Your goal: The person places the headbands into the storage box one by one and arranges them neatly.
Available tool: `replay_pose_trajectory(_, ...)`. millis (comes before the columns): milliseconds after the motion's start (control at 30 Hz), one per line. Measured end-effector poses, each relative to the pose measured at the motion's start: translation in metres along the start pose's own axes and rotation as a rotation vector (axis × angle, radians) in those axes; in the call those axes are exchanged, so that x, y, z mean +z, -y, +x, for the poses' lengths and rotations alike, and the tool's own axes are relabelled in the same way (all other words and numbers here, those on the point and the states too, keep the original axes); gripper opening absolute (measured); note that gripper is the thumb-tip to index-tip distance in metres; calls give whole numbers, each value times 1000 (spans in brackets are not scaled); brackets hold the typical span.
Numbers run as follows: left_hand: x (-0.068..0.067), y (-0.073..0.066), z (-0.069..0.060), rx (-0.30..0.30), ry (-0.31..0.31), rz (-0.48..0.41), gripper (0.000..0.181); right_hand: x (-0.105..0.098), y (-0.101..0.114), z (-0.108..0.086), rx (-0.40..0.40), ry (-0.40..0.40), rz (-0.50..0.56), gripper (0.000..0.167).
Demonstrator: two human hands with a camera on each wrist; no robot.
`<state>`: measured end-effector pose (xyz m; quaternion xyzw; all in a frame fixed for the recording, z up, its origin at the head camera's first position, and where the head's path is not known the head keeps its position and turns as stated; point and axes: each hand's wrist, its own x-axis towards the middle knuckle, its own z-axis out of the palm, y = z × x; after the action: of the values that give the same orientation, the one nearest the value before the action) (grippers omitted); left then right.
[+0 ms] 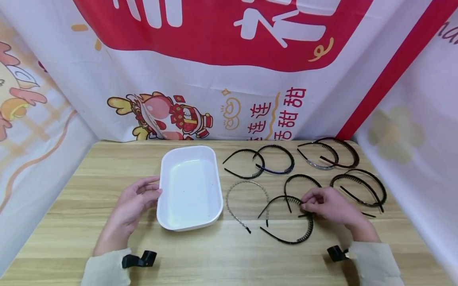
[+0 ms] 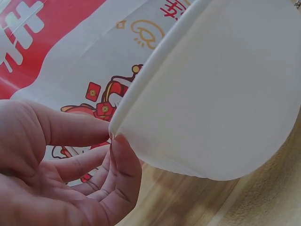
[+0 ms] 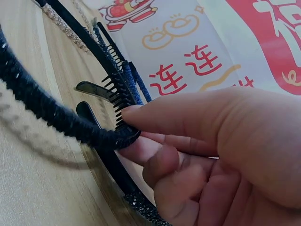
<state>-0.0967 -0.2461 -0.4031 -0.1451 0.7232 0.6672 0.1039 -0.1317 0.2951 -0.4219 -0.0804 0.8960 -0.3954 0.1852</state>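
The held headband (image 1: 310,230), dark and toothed, lies at about four o'clock from the white tray (image 1: 189,194), so in the head view the tray sits at ten o'clock from it. Its two free tips face nine o'clock, its curved back three, and its long axis runs roughly between them. A beaded headband (image 1: 247,182) lies in between, overlapped near one end; another dark headband (image 1: 302,175) crosses the held one at twelve o'clock. The right hand (image 1: 330,203) is much the nearer, at two o'clock, pinching the band between thumb and fingertips with the other fingers curled in; its forearm comes from five o'clock. A shadow in the right wrist view suggests the band is partly raised from the table (image 1: 71,230). The left hand (image 1: 137,198) pinches the tray's nine o'clock rim, its forearm coming from seven o'clock
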Motion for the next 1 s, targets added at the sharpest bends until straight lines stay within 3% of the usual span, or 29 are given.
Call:
replay_pose_trajectory(433,-1,0,1,-9,0,-5,64,-2,0,4,31,2,145,30)
replay_pose_trajectory(733,0,-1,3,-28,-2,6,64,0,10,5,-20,-44,158,32)
replay_pose_trajectory(1000,-2,1,2,-49,-3,5,65,-3,35,16,-40,-77,137,29)
